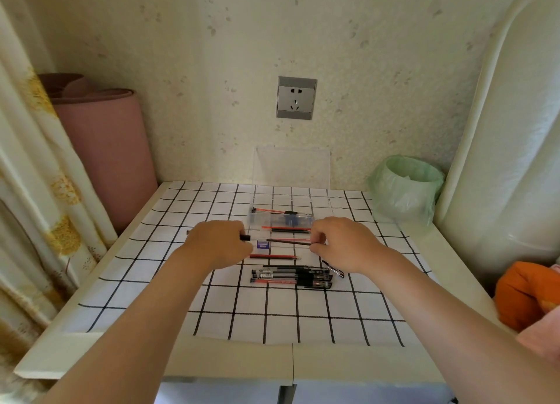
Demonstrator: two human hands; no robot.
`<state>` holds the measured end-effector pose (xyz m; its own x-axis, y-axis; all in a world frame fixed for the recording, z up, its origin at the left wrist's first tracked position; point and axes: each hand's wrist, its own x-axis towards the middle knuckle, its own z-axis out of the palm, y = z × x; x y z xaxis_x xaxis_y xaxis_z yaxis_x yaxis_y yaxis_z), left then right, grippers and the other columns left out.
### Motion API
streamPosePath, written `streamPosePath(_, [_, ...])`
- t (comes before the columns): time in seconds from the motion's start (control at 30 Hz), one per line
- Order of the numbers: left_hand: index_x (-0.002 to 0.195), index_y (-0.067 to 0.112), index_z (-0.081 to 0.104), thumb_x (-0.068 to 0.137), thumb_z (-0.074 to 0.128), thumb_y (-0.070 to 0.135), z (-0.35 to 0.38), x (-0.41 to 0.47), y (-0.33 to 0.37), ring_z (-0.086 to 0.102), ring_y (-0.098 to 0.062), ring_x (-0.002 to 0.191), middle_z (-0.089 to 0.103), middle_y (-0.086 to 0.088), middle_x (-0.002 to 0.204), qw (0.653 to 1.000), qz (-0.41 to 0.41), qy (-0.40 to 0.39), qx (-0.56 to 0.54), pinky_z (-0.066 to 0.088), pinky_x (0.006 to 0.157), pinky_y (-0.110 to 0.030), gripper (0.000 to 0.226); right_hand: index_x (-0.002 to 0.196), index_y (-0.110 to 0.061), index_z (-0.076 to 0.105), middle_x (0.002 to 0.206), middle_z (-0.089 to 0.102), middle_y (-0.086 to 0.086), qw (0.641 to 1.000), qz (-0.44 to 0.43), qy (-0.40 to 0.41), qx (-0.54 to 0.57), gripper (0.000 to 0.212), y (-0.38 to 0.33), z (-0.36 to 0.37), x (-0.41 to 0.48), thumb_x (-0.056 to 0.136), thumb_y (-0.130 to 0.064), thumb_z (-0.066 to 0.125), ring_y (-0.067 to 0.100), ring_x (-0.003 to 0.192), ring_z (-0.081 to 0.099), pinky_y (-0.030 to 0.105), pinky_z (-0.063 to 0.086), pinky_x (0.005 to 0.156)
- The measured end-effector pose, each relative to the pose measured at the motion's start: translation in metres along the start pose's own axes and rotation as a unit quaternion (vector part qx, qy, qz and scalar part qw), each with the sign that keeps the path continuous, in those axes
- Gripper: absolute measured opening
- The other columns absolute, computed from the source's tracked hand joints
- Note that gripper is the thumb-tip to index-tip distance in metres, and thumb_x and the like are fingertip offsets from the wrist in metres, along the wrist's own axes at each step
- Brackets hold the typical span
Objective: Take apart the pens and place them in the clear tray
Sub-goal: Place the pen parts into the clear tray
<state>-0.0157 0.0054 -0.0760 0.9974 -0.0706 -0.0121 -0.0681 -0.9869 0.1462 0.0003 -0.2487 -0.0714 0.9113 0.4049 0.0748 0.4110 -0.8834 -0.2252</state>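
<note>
My left hand (pixel 219 243) grips a pen barrel whose black end (pixel 245 237) sticks out to the right, and whose other tip shows at the left. My right hand (pixel 339 243) pinches a thin dark refill (pixel 288 241) that points left toward the barrel. Behind the hands stands the clear tray (pixel 291 205) with its lid raised; red and black pen parts (pixel 274 211) and clear barrels lie at its front. More refills (pixel 288 229) lie just past my fingers. Several whole gel pens (pixel 291 275) lie side by side in front of my hands, with one red refill (pixel 274 256) above them.
A small blue box (pixel 263 244) sits between my hands. The table (pixel 236 364) has a checked cloth (pixel 272 321). A green-lined bin (pixel 406 188) stands back right, a pink roll (pixel 112 149) back left, orange cloth (pixel 524 294) at the right edge.
</note>
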Motion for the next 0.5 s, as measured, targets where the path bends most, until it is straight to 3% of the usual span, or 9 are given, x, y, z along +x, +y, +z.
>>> streamPosePath(0.1, [0.100, 0.025, 0.063, 0.090, 0.048, 0.033, 0.002, 0.000, -0.007, 0.061, -0.013, 0.075, 0.064, 0.007, 0.081, 0.994, -0.031, 0.010, 0.106, 0.043, 0.067, -0.026, 0.019, 0.085, -0.033, 0.060, 0.093, 0.063, -0.011, 1.000, 0.014, -0.017, -0.014, 0.005, 0.003, 0.002, 0.001, 0.090, -0.034, 0.060, 0.013, 0.085, 0.057, 0.028, 0.043, 0.069])
streamPosePath(0.17, [0.100, 0.025, 0.062, 0.093, 0.049, 0.036, 0.001, 0.000, -0.005, 0.061, -0.013, 0.075, 0.064, 0.007, 0.082, 0.992, -0.041, 0.036, 0.113, 0.044, 0.069, -0.027, 0.019, 0.085, -0.032, 0.060, 0.093, 0.063, -0.012, 1.000, 0.012, -0.023, -0.017, 0.005, 0.003, 0.003, 0.001, 0.090, -0.035, 0.059, 0.013, 0.085, 0.057, 0.028, 0.043, 0.069])
streamPosePath(0.33, [0.104, 0.032, 0.064, 0.092, 0.059, 0.040, 0.000, -0.005, 0.015, 0.059, -0.010, 0.088, 0.060, 0.013, 0.096, 0.993, 0.056, 0.071, -0.082, 0.044, 0.071, -0.025, 0.015, 0.088, -0.031, 0.065, 0.090, 0.066, -0.012, 0.999, -0.014, -0.023, 0.020, 0.008, -0.004, 0.003, 0.002, 0.090, -0.036, 0.061, 0.012, 0.086, 0.060, 0.030, 0.049, 0.075])
streamPosePath(0.5, [0.110, 0.033, 0.067, 0.092, 0.060, 0.037, 0.009, -0.007, 0.033, 0.060, -0.011, 0.094, 0.063, 0.012, 0.104, 0.987, 0.125, 0.050, -0.091, 0.050, 0.081, -0.031, 0.020, 0.093, -0.031, 0.068, 0.092, 0.067, -0.013, 0.997, -0.044, 0.003, 0.057, 0.008, -0.013, 0.002, 0.001, 0.090, -0.037, 0.064, 0.008, 0.086, 0.059, 0.029, 0.050, 0.076])
